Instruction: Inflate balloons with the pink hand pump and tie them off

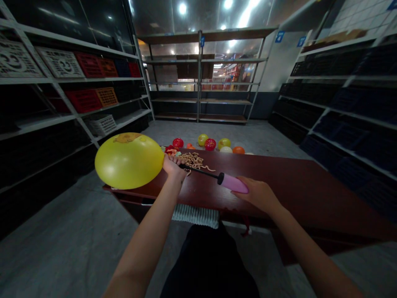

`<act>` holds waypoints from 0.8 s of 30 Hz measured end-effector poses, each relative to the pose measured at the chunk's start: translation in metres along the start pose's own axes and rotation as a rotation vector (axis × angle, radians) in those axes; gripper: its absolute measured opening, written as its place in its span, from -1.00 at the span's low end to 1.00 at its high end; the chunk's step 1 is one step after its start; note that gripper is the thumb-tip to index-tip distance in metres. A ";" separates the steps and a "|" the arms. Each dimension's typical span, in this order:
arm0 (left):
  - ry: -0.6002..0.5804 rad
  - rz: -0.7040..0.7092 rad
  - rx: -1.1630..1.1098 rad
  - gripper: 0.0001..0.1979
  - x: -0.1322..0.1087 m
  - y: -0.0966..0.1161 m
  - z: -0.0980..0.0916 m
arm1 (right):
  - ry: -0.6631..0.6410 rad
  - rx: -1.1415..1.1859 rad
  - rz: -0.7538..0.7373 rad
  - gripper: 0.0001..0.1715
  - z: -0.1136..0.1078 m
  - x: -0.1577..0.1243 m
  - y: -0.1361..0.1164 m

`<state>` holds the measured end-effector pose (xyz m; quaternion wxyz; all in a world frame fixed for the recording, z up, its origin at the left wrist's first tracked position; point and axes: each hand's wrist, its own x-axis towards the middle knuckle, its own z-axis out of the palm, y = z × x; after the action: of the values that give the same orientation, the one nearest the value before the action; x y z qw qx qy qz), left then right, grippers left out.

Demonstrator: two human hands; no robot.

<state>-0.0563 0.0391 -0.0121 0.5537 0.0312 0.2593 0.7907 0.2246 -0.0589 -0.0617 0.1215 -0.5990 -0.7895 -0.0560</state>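
A large inflated yellow balloon (pixel 128 161) with an orange-brown print stands out past the left end of the table. My left hand (pixel 173 164) is closed around its neck, where the front end of the pump meets it; the join is hidden by my fingers. From there a black rod runs right to the pink barrel of a hand balloon pump (pixel 233 183). My right hand (pixel 259 193) is wrapped around the barrel's far end. The rod is drawn well out. Just beyond my left hand lies a pile of thin beige uninflated balloons (pixel 194 159).
A dark red table (pixel 279 174) spans the front. Colourful limp pieces (pixel 172 151) lie at its far left edge. Several inflated balloons (pixel 210 144) rest beyond it. Shelves with crates (pixel 88 64) line the sides; a metal rack (pixel 199 74) stands behind. A pale ribbed cushion (pixel 196 215) is below the front edge.
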 end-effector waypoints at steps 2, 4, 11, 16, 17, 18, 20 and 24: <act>-0.042 0.039 -0.016 -0.60 -0.008 0.001 0.011 | 0.008 0.043 0.019 -0.44 -0.006 0.006 -0.006; -0.097 0.048 -0.022 -0.57 -0.017 -0.002 0.020 | 0.009 0.078 0.041 -0.42 -0.012 0.010 -0.015; -0.171 -0.030 0.003 -0.53 -0.055 -0.032 0.024 | 0.030 0.087 0.036 -0.42 -0.020 0.019 -0.050; -0.078 -0.110 0.025 -0.57 -0.050 -0.047 -0.001 | -0.026 0.047 0.002 -0.40 -0.009 0.012 -0.050; -0.049 -0.125 0.033 -0.58 -0.045 -0.050 -0.008 | -0.038 0.028 -0.007 -0.38 -0.005 0.010 -0.048; -0.024 -0.138 0.041 -0.60 -0.039 -0.052 -0.015 | -0.049 0.012 -0.018 -0.37 0.000 0.007 -0.045; 0.013 -0.156 0.052 -0.63 -0.027 -0.054 -0.028 | -0.068 -0.005 -0.045 -0.37 0.008 0.002 -0.038; 0.039 -0.150 0.050 -0.64 -0.005 -0.047 -0.047 | -0.088 -0.034 -0.074 -0.42 0.020 -0.009 -0.021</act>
<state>-0.0296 0.0295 -0.0722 0.6052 0.0100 0.2911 0.7409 0.2039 -0.0687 -0.0821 0.0741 -0.5731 -0.8147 -0.0477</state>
